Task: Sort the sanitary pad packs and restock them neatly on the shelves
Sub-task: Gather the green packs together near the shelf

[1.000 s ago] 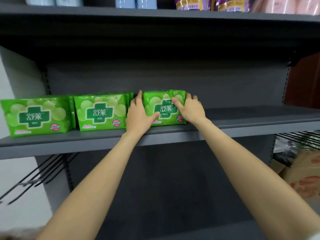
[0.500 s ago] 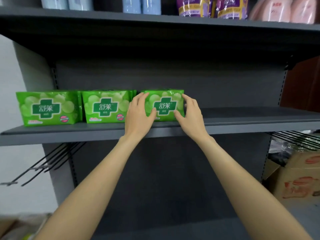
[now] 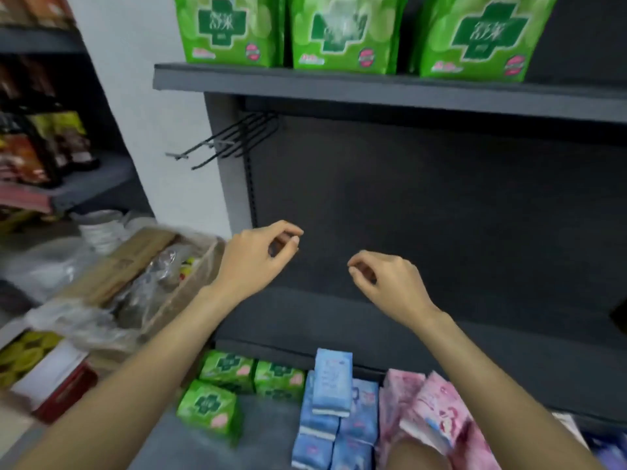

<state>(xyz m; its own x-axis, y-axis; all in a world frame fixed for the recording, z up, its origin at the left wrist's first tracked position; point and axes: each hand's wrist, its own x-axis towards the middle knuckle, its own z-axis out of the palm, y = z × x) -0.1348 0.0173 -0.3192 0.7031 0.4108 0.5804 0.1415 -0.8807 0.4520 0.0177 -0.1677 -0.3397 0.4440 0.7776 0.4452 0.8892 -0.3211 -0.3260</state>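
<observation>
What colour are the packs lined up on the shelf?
Green packs, with a darker green cross, in the head view.

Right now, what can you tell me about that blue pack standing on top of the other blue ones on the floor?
The blue pack is a pale blue, soft plastic-wrapped pack with faint pink print and a white band along its lower edge. It stands upright, slightly tilted, on the other blue packs, between the green packs and the pink packs. Neither hand touches it.
</observation>
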